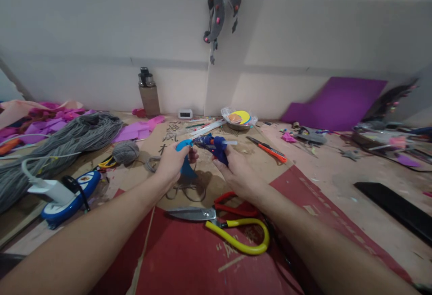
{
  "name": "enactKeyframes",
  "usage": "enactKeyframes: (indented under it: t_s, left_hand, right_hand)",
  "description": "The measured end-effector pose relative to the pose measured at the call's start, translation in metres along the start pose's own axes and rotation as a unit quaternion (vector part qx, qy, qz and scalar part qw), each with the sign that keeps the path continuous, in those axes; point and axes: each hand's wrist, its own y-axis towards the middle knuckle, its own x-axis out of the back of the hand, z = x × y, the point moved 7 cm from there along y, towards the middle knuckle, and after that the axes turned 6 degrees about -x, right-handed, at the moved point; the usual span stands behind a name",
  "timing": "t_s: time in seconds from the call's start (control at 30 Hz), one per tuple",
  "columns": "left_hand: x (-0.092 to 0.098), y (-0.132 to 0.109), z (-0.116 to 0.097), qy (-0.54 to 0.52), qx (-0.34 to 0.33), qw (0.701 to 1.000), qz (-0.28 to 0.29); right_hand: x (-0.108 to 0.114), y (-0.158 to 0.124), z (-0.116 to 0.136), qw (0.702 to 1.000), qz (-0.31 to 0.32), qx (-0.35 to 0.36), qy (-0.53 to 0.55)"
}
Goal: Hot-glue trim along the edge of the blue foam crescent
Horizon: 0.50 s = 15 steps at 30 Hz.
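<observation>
My right hand point(232, 164) is wrapped round a blue hot glue gun point(219, 147), and a pale glue stick point(231, 142) juts from its back end. The gun's nozzle points left, right at my left hand point(175, 160). Between the fingers of that hand is a curved blue felt piece point(184, 145), with a darker blue part hanging below it. Whether the nozzle touches the felt I cannot tell. Below both hands, large scissors point(195, 213) with one red and one yellow handle lie on the cardboard.
Grey yarn point(64, 146) and a blue power strip point(72, 198) lie on the left. A red utility knife point(268, 149) rests right of the glue gun. Behind stand a bottle point(149, 99) and a bowl point(239, 126). Purple felt point(340, 103) leans against the wall; a black slab point(394, 209) lies at right.
</observation>
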Motion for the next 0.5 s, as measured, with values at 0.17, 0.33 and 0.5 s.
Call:
enactKeyframes:
  t_s: [0.17, 0.33, 0.5]
  left_hand:
    - [0.0029, 0.0025, 0.0008, 0.002, -0.008, 1.0, -0.005]
    - [-0.0006, 0.0023, 0.0048, 0.006, -0.007, 1.0, 0.022]
    - [0.0009, 0.0031, 0.0022, 0.011, -0.011, 1.0, 0.009]
  right_hand:
    - [0.0002, -0.0004, -0.0017, 1.0, -0.001, -0.003, 0.002]
    - [0.0036, 0.0014, -0.0019, 1.0, -0.006, -0.012, -0.004]
    - [0.0037, 0.0014, -0.0011, 1.0, -0.002, -0.012, 0.001]
